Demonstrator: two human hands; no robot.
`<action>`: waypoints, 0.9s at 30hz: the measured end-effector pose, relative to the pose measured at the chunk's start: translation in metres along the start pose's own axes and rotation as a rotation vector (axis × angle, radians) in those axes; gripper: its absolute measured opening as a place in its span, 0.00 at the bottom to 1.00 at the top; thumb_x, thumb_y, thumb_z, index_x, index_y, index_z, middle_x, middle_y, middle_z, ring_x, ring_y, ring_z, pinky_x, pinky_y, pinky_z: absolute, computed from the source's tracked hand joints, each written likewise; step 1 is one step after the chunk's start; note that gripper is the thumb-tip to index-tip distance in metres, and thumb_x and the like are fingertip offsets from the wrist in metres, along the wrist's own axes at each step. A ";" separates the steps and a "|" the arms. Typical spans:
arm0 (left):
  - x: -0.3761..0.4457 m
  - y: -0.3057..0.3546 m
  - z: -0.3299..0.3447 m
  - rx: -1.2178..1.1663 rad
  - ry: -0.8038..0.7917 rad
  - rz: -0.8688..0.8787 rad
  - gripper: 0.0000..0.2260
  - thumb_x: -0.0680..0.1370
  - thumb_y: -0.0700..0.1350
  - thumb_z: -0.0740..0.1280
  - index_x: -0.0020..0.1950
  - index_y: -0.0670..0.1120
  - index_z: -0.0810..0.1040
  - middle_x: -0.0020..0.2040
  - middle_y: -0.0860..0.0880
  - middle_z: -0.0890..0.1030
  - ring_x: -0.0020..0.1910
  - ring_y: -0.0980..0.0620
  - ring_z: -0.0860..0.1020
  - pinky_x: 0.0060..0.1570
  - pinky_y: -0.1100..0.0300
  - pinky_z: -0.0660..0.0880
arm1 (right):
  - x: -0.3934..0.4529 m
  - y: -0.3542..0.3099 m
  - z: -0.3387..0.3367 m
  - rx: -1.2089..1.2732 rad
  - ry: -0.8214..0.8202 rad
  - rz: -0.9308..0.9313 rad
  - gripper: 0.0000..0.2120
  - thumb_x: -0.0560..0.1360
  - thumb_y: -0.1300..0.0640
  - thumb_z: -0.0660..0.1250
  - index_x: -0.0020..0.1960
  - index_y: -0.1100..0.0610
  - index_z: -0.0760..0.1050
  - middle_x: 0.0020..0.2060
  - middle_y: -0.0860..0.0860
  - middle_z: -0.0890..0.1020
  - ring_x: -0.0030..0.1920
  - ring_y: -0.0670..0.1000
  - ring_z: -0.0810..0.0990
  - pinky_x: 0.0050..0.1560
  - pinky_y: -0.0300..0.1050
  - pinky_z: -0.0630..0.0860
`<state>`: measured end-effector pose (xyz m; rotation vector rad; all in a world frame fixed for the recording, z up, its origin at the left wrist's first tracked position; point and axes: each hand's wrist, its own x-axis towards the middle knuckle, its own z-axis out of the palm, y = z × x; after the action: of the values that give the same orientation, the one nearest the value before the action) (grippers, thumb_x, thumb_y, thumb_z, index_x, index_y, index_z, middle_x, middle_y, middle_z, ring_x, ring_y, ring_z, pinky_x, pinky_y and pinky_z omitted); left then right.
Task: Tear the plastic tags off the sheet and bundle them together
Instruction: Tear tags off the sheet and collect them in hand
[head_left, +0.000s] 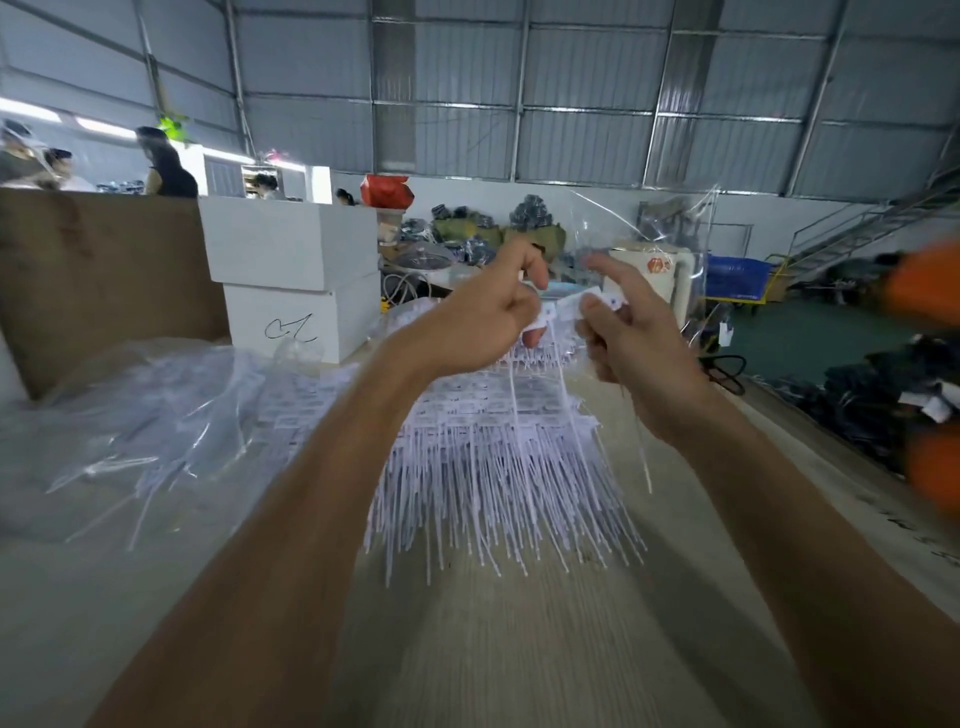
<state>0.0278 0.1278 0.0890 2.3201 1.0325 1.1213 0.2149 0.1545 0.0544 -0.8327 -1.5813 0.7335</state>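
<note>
Many tags (498, 457) are still hanging on the sheet at 6 o'clock from both hands, while the left hand (475, 325) and right hand (631, 332) are pinching its top edge, close together, so most tearing and all bundling are probably still waiting.

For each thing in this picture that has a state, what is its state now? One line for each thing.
Left hand: raised, fingers curled, pinching white tags.
Right hand: raised, gripping tags, index finger straight.
Held tags: between both hands, above the table.
Tag pile: lying on the table, thin tails toward the camera.
Plastic bags: crumpled, left of the pile.
White boxes: stacked, closed.
</note>
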 end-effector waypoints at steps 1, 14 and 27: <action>0.000 -0.002 0.000 0.029 -0.030 -0.027 0.08 0.84 0.34 0.57 0.57 0.45 0.61 0.43 0.42 0.81 0.39 0.42 0.73 0.41 0.47 0.72 | 0.001 -0.001 0.005 -0.023 -0.010 0.003 0.14 0.84 0.56 0.62 0.68 0.44 0.73 0.38 0.48 0.75 0.27 0.38 0.71 0.26 0.33 0.67; 0.000 -0.023 -0.006 0.220 0.114 -0.022 0.13 0.73 0.42 0.78 0.52 0.44 0.76 0.49 0.48 0.80 0.47 0.49 0.81 0.47 0.58 0.81 | -0.005 -0.005 0.000 -0.110 -0.241 -0.095 0.05 0.78 0.56 0.73 0.49 0.58 0.80 0.27 0.43 0.75 0.26 0.40 0.69 0.25 0.33 0.64; -0.004 -0.043 0.007 0.018 -0.083 -0.162 0.13 0.80 0.52 0.68 0.61 0.47 0.80 0.57 0.49 0.82 0.56 0.55 0.80 0.59 0.60 0.75 | -0.004 -0.004 -0.001 0.019 -0.140 -0.121 0.03 0.79 0.57 0.71 0.47 0.52 0.79 0.28 0.49 0.75 0.26 0.44 0.69 0.25 0.39 0.63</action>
<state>0.0121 0.1537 0.0575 2.2308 1.1800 0.9499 0.2160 0.1487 0.0552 -0.6771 -1.7309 0.7309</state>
